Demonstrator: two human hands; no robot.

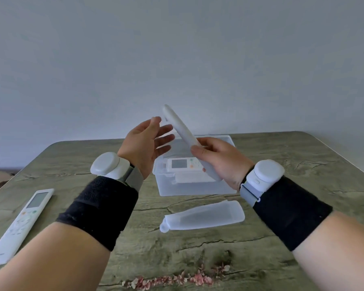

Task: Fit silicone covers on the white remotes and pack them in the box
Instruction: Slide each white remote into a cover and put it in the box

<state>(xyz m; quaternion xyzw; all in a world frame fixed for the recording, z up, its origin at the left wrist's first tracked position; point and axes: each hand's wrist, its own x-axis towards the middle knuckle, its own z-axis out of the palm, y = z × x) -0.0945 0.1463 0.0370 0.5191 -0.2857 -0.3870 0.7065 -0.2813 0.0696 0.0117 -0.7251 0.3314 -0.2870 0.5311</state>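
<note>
My right hand [218, 159] grips a white remote [181, 128] by its lower part and holds it tilted in the air above the box, its top end pointing up and left. My left hand [146, 143] is open beside the remote's upper end, fingers spread, the thumb tip close to it. Whether a cover is on the held remote is unclear. A clear plastic box [198, 187] stands on the table below my hands with a covered remote [182, 164] lying inside. An empty translucent silicone cover [204, 216] lies in front of the box. A bare white remote [22, 221] lies at the left.
The table [219, 248] has a grey-green wood-grain top with a pink flower pattern [172, 279] near the front edge. A plain wall stands behind it. Both wrists carry black bands and white sensor units.
</note>
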